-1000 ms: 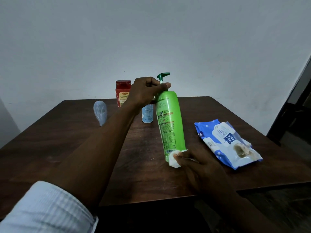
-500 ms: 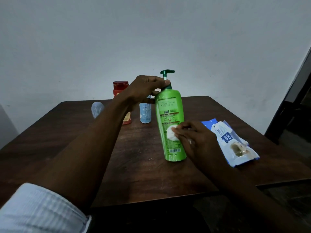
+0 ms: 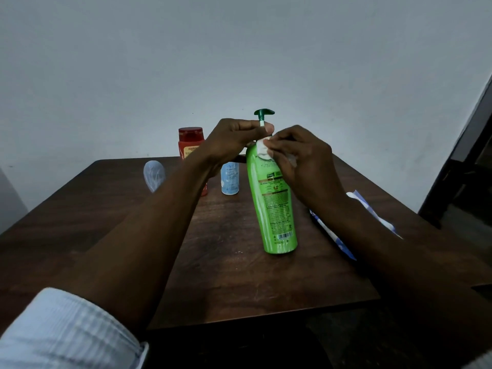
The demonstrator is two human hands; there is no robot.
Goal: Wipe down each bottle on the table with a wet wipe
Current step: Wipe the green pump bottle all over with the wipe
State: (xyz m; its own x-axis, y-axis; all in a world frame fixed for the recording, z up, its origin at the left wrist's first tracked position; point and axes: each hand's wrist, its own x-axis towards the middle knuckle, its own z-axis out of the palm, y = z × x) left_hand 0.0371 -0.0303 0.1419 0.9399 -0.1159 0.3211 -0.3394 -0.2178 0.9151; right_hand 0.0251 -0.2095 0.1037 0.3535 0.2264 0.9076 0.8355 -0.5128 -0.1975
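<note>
A tall green pump bottle (image 3: 277,209) with a dark green pump head stands on the brown table (image 3: 239,283), tilted slightly. My left hand (image 3: 231,142) grips its neck just under the pump. My right hand (image 3: 300,161) pinches a small white wet wipe (image 3: 262,149) and presses it against the bottle's shoulder. Behind stand a red bottle (image 3: 190,143), a small light blue bottle (image 3: 229,179) and a translucent pale bottle (image 3: 154,175), the first two partly hidden by my left arm.
A blue and white wet wipe pack (image 3: 372,217) lies on the table at the right, mostly covered by my right forearm. A plain pale wall rises behind the table. A dark door frame (image 3: 468,155) stands at the far right.
My right hand has slid the wipe up the green bottle, from its base to mid-body to the shoulder. My left hand has stayed on the neck.
</note>
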